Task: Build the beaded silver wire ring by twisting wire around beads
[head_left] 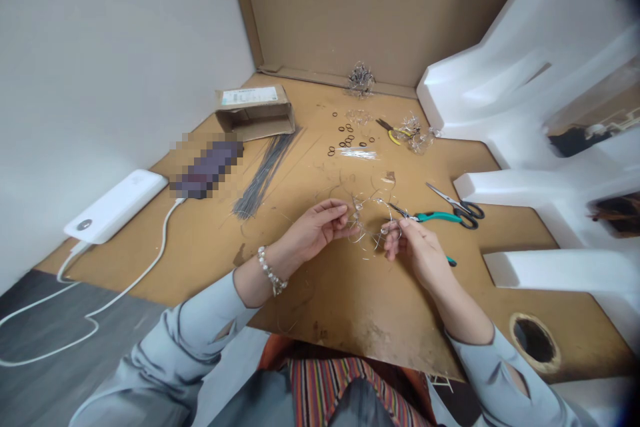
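Note:
Between my hands hangs a loose ring of thin silvery wire with small clear beads (357,216), held just above the table. My left hand (320,230) pinches its left side between thumb and fingers; a beaded bracelet (271,271) circles that wrist. On the opposite side, my right hand (413,243) grips the ring with thumb and fingertips. Teal-handled pliers (439,217) lie partly behind my right hand, their jaws toward the wire ring. Scissors with black handles (469,212) rest beside them. Fine wire ends blur against the tabletop.
Further back are dark rings (349,141), short silver wires (358,154), yellow-handled pliers (396,135) and wire clusters (361,80). Left stand a cardboard box (287,121), long grey wires (265,177) and a white power bank (120,203) with its cable. White dividers (555,270) and a hole (535,340) are right.

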Motion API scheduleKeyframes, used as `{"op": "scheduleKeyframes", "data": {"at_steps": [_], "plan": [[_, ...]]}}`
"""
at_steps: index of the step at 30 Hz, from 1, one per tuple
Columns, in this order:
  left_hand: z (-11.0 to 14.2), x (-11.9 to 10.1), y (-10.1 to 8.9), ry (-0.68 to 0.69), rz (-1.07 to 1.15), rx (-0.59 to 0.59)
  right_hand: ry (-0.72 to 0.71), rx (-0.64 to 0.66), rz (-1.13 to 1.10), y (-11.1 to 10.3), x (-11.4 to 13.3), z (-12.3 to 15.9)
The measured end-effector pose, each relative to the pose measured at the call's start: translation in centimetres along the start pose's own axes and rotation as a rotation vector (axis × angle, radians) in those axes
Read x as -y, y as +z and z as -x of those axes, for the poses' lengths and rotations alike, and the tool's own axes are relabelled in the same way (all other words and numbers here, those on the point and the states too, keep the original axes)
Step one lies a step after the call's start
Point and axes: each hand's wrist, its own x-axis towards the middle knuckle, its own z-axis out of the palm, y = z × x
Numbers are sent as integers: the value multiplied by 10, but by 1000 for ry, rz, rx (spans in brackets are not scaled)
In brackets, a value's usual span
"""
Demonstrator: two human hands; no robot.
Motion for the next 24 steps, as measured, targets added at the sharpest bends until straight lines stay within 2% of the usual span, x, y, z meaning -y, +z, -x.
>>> {"op": "scheduleKeyframes", "data": {"at_steps": [24], "plan": [[0, 1, -1, -8, 9, 1, -10, -5, 19, 1, 1, 1]]}}
